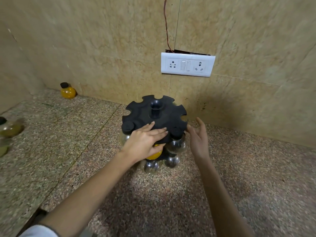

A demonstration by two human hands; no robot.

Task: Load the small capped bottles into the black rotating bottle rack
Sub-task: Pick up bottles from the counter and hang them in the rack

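The black rotating bottle rack (164, 117) stands on the speckled counter near the back wall, with a central post and notched top disc. Several clear round bottles hang in its near slots, one at the front right (176, 146) and two lower down (151, 166). My left hand (145, 141) lies over the rack's front edge, fingers flat on the disc, thumb side wrapped on a yellow-filled bottle (153, 155) at a front slot. Beside the rack's right rim my right hand (198, 135) is open, fingers spread, holding nothing. Another yellow bottle with a black cap (67, 91) stands in the far left corner.
More capped bottles with greenish contents (10, 128) sit at the left edge of the counter. A white socket and switch plate (187, 64) is on the tiled wall behind the rack, with a wire running up from it. The counter's front edge shows at bottom left.
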